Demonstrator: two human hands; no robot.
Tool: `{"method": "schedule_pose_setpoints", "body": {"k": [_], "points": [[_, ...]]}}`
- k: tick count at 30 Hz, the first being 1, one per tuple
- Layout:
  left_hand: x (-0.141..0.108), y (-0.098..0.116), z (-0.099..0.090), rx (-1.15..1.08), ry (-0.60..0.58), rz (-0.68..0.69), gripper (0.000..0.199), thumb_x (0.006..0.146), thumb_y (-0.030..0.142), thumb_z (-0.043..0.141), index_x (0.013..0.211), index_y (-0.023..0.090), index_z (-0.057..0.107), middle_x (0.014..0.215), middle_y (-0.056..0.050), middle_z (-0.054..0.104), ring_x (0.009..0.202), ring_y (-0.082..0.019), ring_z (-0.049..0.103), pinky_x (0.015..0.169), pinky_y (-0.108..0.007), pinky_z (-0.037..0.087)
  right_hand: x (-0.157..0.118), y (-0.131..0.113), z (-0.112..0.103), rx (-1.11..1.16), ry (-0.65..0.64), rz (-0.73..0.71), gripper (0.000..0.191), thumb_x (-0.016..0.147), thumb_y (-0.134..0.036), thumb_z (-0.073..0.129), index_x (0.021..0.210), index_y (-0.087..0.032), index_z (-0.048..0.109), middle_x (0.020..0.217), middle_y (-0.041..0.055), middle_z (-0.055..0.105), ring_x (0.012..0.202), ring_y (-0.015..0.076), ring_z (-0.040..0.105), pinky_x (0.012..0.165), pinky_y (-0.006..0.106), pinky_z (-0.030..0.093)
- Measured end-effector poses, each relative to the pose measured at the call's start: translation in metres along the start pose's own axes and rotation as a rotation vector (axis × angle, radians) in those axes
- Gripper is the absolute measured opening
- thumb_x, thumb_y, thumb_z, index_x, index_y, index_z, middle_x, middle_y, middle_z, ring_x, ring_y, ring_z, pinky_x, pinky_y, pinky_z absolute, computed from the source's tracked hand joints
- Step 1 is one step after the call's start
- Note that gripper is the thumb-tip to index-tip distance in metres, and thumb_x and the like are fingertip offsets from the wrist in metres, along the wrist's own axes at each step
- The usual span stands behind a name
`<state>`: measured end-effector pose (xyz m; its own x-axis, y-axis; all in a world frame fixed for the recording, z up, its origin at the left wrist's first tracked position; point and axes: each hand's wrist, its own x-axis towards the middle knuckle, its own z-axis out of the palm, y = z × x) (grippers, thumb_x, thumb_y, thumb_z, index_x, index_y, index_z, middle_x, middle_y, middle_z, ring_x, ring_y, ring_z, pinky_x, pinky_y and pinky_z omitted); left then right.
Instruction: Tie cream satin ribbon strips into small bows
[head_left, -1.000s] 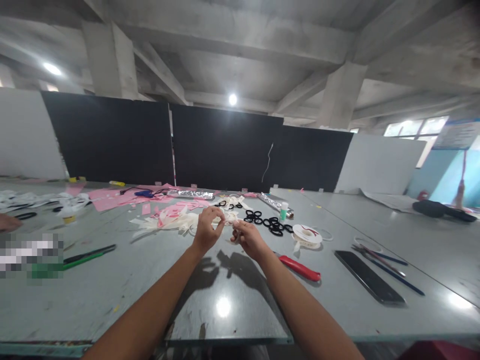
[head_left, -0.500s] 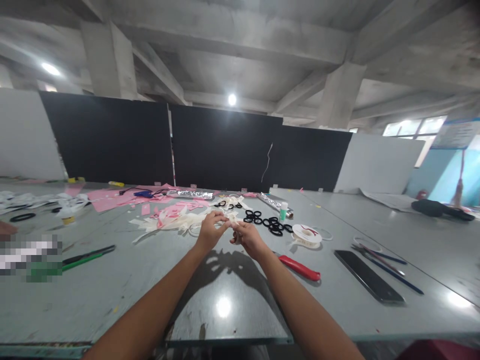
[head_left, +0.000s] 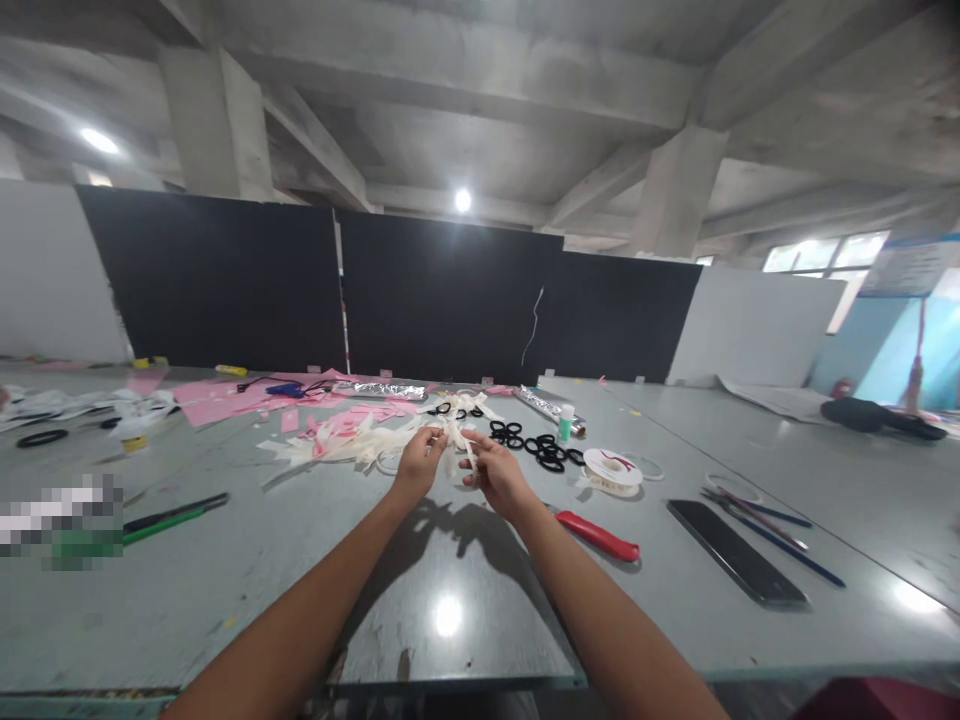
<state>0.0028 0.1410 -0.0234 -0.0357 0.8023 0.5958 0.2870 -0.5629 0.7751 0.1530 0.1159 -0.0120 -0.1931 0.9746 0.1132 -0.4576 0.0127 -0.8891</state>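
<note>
A cream fabric strip (head_left: 452, 462) hangs in loops between my two hands, above the table. My left hand (head_left: 417, 465) pinches it from the left with thumb and forefinger. On the other side, my right hand (head_left: 501, 476) has its fingers curled around part of the same strip, its forefinger reaching toward the middle. Whether the strip is knotted is too small to tell. Behind my hands lies a heap of cream strips (head_left: 360, 440), with black hair ties (head_left: 551, 455) to the right. A red-handled cutter (head_left: 600, 537) rests beside my right forearm.
Right of the hair ties stand a glue stick (head_left: 565, 424) and a ribbon spool (head_left: 613, 467). A phone (head_left: 735, 552) lies nearer the right edge. Green-handled scissors (head_left: 176, 518) are at left. Pink sheets (head_left: 217, 398) and foil packs (head_left: 382, 391) lie before the black partition (head_left: 450, 300).
My hands have drawn slightly apart, and more of the cream strip shows between them, with ends hanging down. A bit of another person's hand at the left edge has moved back.
</note>
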Motion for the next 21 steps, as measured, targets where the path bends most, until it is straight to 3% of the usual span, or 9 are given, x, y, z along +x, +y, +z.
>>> {"method": "schedule_pose_setpoints", "body": {"k": [7,14,21], "points": [[0.0013,-0.0002,-0.0023,-0.008,-0.004,0.005,0.021,0.082,0.037,0.051,0.079,0.018,0.057,0.077,-0.001,0.058,0.071,-0.016,0.054,0.066,-0.027,0.042,0.0005,0.0022,-0.0010,0.009,-0.001,0.015,0.042,0.062,-0.028,0.076,0.101,-0.020,0.061,0.081,0.0014,0.064,0.058,0.0103,0.058,0.041,0.019,0.044],[-0.0006,0.0019,-0.0003,0.031,-0.004,0.035,0.020,0.082,0.037,0.051,0.076,0.019,0.057,0.078,-0.001,0.057,0.073,-0.016,0.054,0.068,-0.027,0.041,0.0038,0.0073,-0.0019,-0.040,0.010,0.032,0.044,0.059,-0.029,0.079,0.097,-0.019,0.061,0.067,-0.0018,0.061,0.053,0.0096,0.057,0.042,0.018,0.043],[-0.0009,0.0011,-0.0014,0.047,0.019,0.051,0.020,0.081,0.037,0.052,0.079,0.018,0.058,0.084,-0.003,0.060,0.078,-0.018,0.056,0.076,-0.030,0.043,-0.0004,0.0063,-0.0010,-0.094,-0.086,-0.006,0.048,0.057,-0.027,0.079,0.101,-0.021,0.060,0.086,0.0001,0.066,0.067,0.0116,0.061,0.050,0.019,0.047]]}}
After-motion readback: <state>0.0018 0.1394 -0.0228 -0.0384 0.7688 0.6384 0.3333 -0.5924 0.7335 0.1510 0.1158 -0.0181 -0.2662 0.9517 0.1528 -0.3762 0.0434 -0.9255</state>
